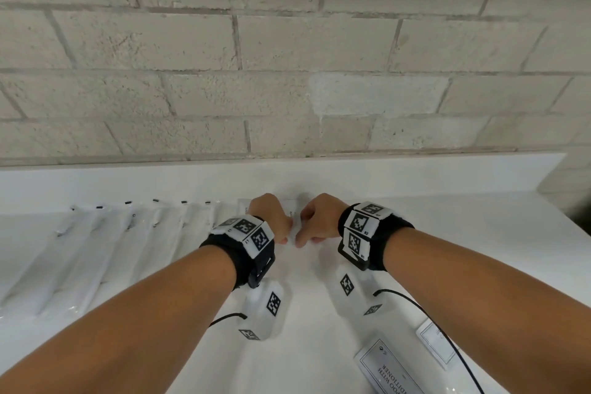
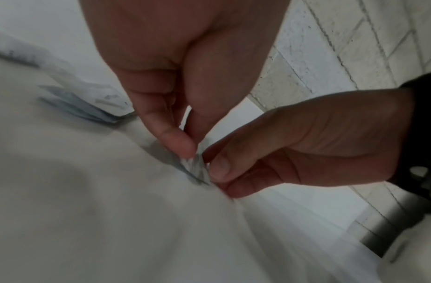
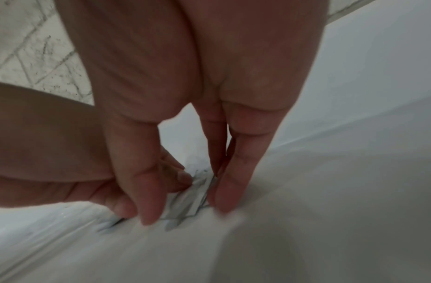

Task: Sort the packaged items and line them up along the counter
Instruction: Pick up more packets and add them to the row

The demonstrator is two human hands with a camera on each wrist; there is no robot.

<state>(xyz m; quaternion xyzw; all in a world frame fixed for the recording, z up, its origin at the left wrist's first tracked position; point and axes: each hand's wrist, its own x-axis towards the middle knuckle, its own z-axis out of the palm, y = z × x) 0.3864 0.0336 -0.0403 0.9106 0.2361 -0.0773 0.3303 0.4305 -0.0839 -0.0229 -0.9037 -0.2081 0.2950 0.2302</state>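
So both hands are down at the far edge of the white counter (image 1: 447, 233), right up by the block wall (image 1: 287, 57). The left hand (image 1: 271, 217) and the right hand (image 1: 319, 217) sit close together, almost touching, working on the same small flat sachet (image 2: 197, 168) lying on the counter.

From the left wrist view, the left grip is narrow: thumb and forefinger (image 2: 178, 141) come together on the edge of the sachet. The right hand's thumb (image 2: 219, 166) presses in from the other side of it. From the right wrist view, the right hand's fingers (image 3: 233, 181) point straight down onto the sachet, with the thumb on its left edge, so that grip is a narrow pinch on the same packet too. It's blurry, so I can't read any print on it.

To the left, a row of clear long packets (image 1: 96, 249) lies side by side, running from the far edge toward the near side. Just behind the left hand there's another white sachet (image 1: 243, 209) next in line.

Near right, a labelled packet (image 1: 393, 368) with "WITH CONDITIONER" print lies on the counter, and another labelled packet (image 1: 435, 342) sits just right of it, well apart from the hands.
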